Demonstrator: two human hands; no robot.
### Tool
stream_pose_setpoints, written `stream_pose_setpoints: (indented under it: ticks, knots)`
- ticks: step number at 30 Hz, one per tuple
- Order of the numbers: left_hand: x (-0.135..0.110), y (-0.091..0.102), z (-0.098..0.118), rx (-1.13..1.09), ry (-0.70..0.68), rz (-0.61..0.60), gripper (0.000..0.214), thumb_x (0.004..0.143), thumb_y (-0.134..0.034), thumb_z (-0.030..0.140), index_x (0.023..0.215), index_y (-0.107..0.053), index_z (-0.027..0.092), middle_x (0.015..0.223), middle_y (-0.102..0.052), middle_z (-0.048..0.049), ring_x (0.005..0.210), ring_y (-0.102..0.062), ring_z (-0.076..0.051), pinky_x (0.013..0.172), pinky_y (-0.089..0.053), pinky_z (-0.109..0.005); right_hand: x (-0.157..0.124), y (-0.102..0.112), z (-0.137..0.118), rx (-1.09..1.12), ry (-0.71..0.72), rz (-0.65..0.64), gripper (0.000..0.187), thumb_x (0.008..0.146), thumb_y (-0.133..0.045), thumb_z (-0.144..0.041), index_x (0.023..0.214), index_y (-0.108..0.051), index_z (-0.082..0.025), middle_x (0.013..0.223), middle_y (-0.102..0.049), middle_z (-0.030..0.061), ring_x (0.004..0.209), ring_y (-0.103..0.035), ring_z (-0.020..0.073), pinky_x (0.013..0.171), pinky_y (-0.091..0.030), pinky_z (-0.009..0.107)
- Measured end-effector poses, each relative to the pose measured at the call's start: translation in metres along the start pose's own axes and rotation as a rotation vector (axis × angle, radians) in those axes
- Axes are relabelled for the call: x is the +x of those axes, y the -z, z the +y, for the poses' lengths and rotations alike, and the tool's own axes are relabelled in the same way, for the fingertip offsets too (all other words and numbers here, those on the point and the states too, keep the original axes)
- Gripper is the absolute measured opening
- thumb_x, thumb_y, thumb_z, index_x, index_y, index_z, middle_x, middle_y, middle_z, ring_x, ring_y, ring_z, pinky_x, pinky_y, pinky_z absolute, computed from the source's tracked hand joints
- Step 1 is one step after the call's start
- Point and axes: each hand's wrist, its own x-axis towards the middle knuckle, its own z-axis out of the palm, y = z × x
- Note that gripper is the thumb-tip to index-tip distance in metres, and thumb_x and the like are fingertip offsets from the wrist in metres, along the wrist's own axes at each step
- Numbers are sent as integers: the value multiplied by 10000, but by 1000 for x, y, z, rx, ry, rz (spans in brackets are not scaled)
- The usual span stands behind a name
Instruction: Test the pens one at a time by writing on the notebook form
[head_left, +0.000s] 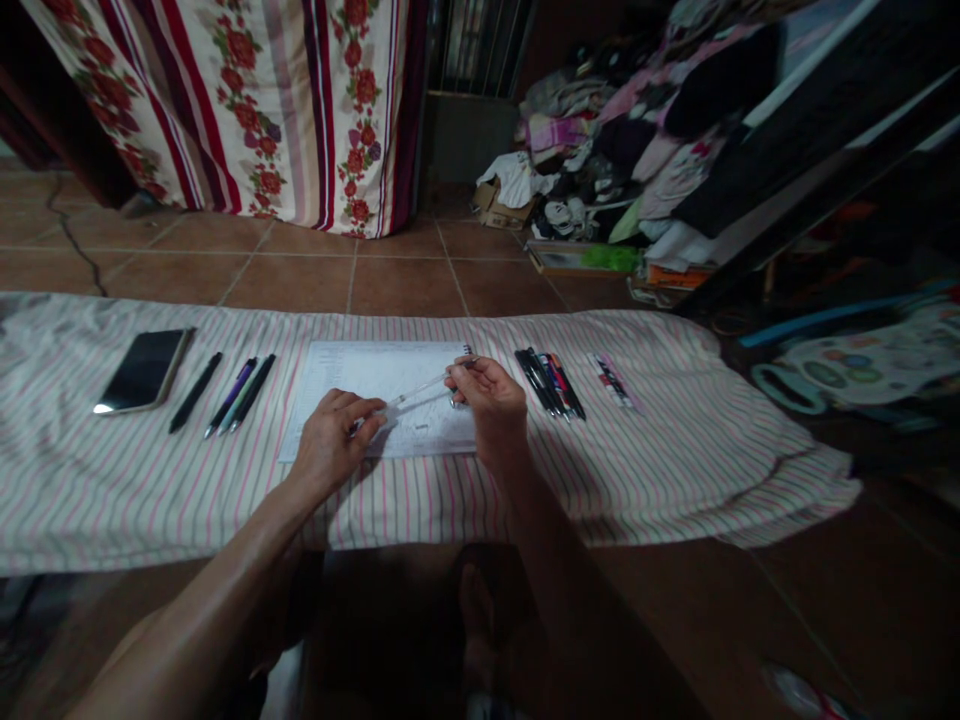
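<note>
Above a white spiral-bound notebook (375, 365), a thin clear tube (424, 389), which looks like part of a pen, slants up to the right between my hands. My left hand (335, 430) pinches its lower end between thumb and fingers. At the upper end, my right hand (489, 398) is closed with its fingertips on the tube; a small dark tip shows by the thumb. My fingers partly cover both ends. Printed or written marks show faintly on the page below.
Left of the notebook lie several pens (238, 395), a black pen (196, 392) and a phone (146, 370). To its right are a group of dark pens (550, 383) and some pink and white pens (615, 382). A striped cloth (675, 440) covers the low surface; clothes (585, 150) are piled beyond.
</note>
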Motion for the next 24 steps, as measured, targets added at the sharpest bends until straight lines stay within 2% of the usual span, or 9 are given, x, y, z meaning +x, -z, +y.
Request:
stream_pose_setpoints:
  ticks: [7,11,17,24]
  knots:
    - [0,5,-2,-240,108,-142,221,813,-573,300,998,-653,209,781,-564,-6,688,-558,-135,634,-451,-276,1,0,4,4,-38,-19,256,635,-702,-348,801,-612,-175,705,-641,4,641,-613,122,527,-437,222]
    - [1,10,-2,-287,91,-137,204,793,-591,291,963,-656,197,772,-556,-9,699,-558,-140,649,-466,-288,0,-1,4,-1,-60,-39,250,634,-699,-349,800,-620,-180,716,-654,9,654,-618,129,536,-440,229]
    - [0,17,0,-360,81,-140,213,841,-493,248,969,-652,187,874,-579,-43,832,-576,-161,728,-482,-309,-2,-5,4,-23,-86,-58,253,615,-711,-347,797,-641,-186,697,-649,5,656,-616,134,536,-440,228]
    - [-1,15,0,-349,97,-114,225,837,-487,227,981,-654,184,868,-604,-46,830,-581,-166,751,-480,-332,-8,-13,10,-61,-82,-114,224,614,-701,-321,795,-665,-195,632,-600,-23,583,-552,108,501,-418,214]
